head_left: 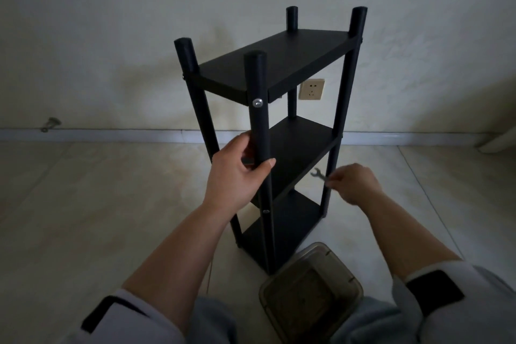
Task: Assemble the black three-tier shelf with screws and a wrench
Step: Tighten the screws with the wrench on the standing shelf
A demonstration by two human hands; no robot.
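The black three-tier shelf (282, 64) stands upright on the floor in the middle of the view, with its round posts rising above the top board. A silver screw head (257, 103) shows on the near post at the top tier. My left hand (240, 170) grips that near post just below the top tier, thumb wrapped across its front. My right hand (353, 183) pinches a small flat metal wrench (318, 175) beside the right front post, level with the middle tier. The wrench's open jaw points up and left.
A clear plastic container (312, 292) sits on the tiled floor between my knees, just in front of the shelf's foot. A wall socket (312, 89) shows behind the shelf. A small metal fitting (50, 123) sticks out at the baseboard far left.
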